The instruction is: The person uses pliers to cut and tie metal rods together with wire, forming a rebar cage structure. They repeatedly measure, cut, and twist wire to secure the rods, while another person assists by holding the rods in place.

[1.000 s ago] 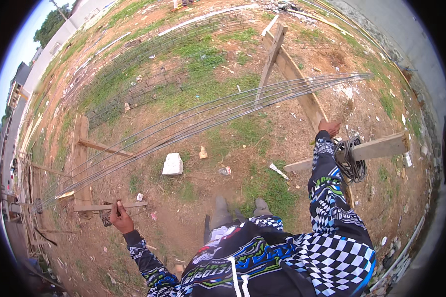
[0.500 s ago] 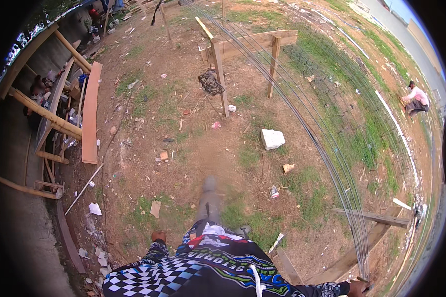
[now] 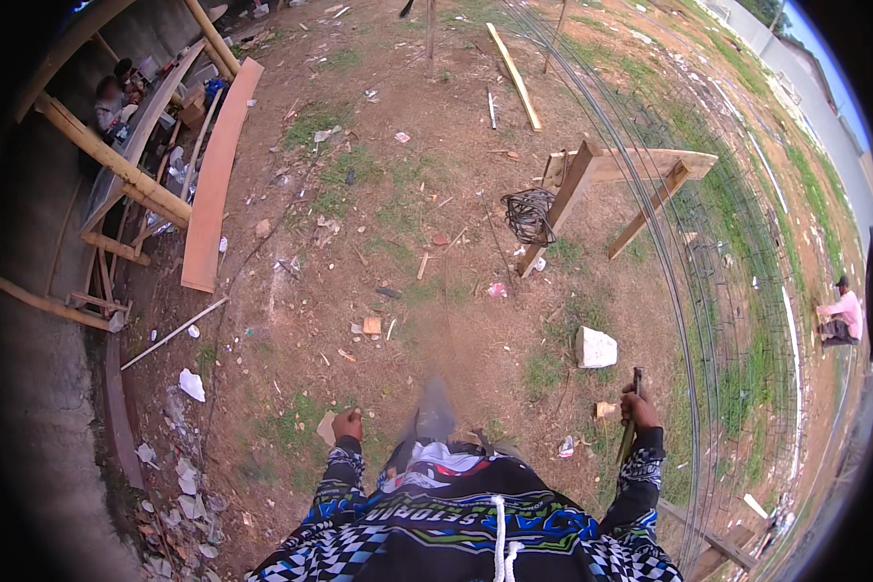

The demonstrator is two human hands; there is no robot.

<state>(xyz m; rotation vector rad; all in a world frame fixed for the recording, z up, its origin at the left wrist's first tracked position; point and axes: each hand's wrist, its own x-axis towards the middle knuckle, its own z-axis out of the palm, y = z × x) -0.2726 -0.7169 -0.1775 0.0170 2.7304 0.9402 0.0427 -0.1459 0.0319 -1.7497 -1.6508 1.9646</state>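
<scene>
My right hand (image 3: 638, 407) is wrapped around a narrow, dark bar-shaped hand tool (image 3: 637, 378). One end of it sticks up past my fingers and the other runs down beside my wrist; its exact kind is not clear. Ahead of that hand lies a white block (image 3: 596, 347) on the ground, with a small tan block (image 3: 606, 410) just to its left. My left hand (image 3: 347, 425) hangs in front of my body, fingers curled in and nothing visible in them. A flat tan scrap (image 3: 327, 428) lies on the ground beside it.
Long steel rods (image 3: 684, 339) run along the right, next to wire mesh cages (image 3: 747, 281). A wooden frame (image 3: 565, 206) with coiled wire (image 3: 529, 215) stands ahead. At left is a bamboo shelter (image 3: 131, 194) with people inside; a person in pink (image 3: 846, 312) crouches far right.
My right hand has come from the rods' near end at lower right to beside my body, the tool in its grip. My view has shifted left; my left hand has risen slightly.
</scene>
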